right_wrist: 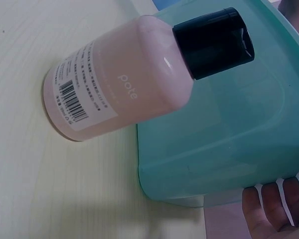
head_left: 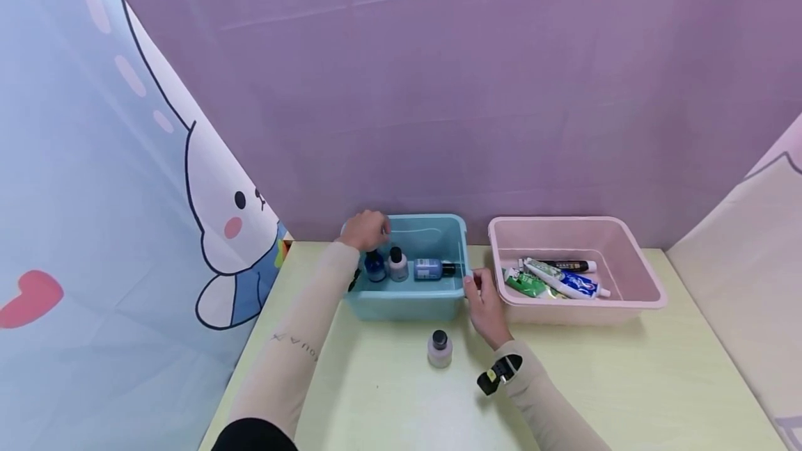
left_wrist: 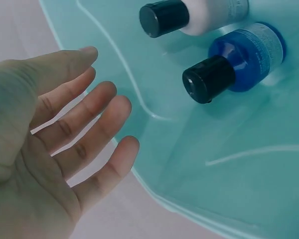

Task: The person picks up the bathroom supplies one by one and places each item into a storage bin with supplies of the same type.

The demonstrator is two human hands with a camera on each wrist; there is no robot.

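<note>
My left hand (head_left: pixel 366 230) is over the back left corner of a teal plastic bin (head_left: pixel 407 306), its fingers loosely bent and spread. Nothing lies in its palm in the left wrist view. Just beyond those fingers are a dark blue bottle (left_wrist: pixel 246 59) and a pale bottle (left_wrist: pixel 209 15), both black-capped. They stand inside the bin, while a blue-purple bottle (head_left: pixel 429 269) lies on its side. My right hand (head_left: pixel 487 308) touches the bin's front right corner, fingers against its outer side. A pinkish bottle (right_wrist: pixel 119 82) with a black cap stands upright on the table before the bin.
A pink bin (head_left: pixel 576 308) holding several toothpaste-like tubes (head_left: pixel 560 280) stands at the right, a narrow gap from the teal one. Purple cloth (head_left: pixel 438 89) hangs close behind both bins. Printed cloth (head_left: pixel 113 228) rises along the table's (head_left: pixel 376 402) left side.
</note>
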